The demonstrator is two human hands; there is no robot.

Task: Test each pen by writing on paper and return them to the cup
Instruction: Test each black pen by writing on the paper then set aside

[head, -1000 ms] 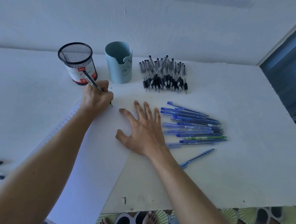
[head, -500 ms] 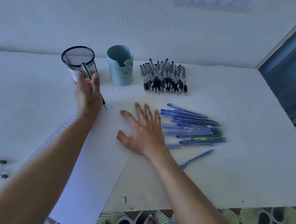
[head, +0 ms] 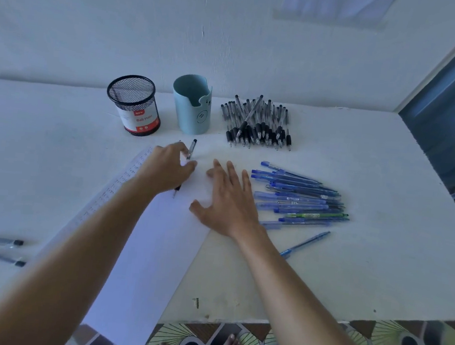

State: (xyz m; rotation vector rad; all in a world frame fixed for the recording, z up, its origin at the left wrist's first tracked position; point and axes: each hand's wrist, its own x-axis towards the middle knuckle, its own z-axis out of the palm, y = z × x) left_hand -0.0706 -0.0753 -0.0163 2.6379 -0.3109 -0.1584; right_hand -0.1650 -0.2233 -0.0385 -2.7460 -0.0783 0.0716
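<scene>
Left hand pinches a black pen in curled fingers, tip low over the paper — not a writing grip, so likely the return step. Right hand presses it flat, fingers spread. Next: lift the pen to the mesh cup at 11 o'clock and drop it in

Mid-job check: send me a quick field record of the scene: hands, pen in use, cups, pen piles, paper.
left hand: grips black pen, tip pointing back toward the person
right hand: flat, fingers spread, presses on paper
paper: test marks along its left edge
mesh cup: upright, no pen sticking out
blue cup: upright, right of mesh cup
black pens pile: right of blue cup
blue pens pile: right of right hand
</scene>
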